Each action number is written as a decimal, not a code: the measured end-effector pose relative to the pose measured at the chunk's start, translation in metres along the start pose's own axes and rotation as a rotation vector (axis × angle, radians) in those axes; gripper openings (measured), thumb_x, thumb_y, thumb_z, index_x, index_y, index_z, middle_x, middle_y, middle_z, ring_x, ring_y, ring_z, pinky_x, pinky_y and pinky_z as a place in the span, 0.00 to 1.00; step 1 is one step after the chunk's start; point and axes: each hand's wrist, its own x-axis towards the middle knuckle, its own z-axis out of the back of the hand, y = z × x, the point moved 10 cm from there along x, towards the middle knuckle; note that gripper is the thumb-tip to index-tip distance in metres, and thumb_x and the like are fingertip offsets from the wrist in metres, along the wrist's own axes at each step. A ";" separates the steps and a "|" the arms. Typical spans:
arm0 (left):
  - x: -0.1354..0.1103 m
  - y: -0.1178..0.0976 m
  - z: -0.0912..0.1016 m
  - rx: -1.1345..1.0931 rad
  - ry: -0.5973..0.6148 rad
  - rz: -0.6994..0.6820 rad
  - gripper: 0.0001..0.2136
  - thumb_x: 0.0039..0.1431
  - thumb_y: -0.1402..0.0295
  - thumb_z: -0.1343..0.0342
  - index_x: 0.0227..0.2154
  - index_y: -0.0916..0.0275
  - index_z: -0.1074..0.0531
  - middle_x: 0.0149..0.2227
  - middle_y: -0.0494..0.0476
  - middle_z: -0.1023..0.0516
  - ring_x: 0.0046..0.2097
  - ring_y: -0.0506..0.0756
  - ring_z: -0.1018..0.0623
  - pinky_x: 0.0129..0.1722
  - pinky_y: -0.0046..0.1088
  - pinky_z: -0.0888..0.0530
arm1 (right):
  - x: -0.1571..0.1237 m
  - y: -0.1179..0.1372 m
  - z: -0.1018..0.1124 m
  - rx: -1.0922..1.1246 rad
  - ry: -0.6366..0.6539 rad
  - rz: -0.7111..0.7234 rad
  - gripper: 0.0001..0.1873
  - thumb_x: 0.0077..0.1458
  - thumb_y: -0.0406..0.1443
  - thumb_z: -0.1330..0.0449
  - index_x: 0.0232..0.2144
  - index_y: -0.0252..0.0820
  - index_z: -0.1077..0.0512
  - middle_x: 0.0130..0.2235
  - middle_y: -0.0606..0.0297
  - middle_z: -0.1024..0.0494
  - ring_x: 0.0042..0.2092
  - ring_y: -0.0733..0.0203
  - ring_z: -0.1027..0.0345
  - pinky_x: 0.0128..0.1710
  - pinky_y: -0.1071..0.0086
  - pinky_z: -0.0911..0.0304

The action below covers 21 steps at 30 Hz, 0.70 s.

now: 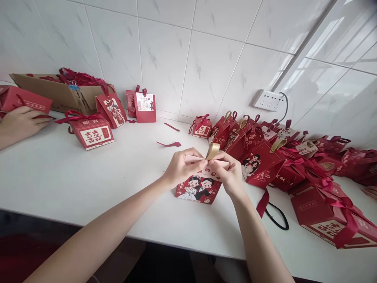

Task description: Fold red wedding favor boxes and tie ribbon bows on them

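A small red gift box (198, 188) with a cartoon couple printed on its front stands on the white counter (88, 177). My left hand (181, 167) and my right hand (228, 173) pinch its pale top flaps together from either side. A gold ribbon loop (212, 150) sticks up between my fingertips. Both hands are closed on the top of the box.
Several finished red boxes (259, 163) with ribbons crowd the counter to the right. More boxes (92, 133) and a cardboard carton (59, 94) stand at the left, where another person's hand (20, 124) holds a red box. Loose red ribbon bits (169, 144), a black hair tie (277, 216), a wall socket (268, 100).
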 end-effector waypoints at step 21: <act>0.000 0.008 -0.005 -0.169 0.105 0.114 0.10 0.51 0.61 0.43 0.24 0.64 0.30 0.25 0.51 0.29 0.28 0.50 0.29 0.28 0.25 0.32 | -0.001 0.002 0.001 -0.081 0.025 0.010 0.09 0.45 0.40 0.38 0.22 0.39 0.30 0.20 0.71 0.35 0.22 0.70 0.46 0.21 0.75 0.49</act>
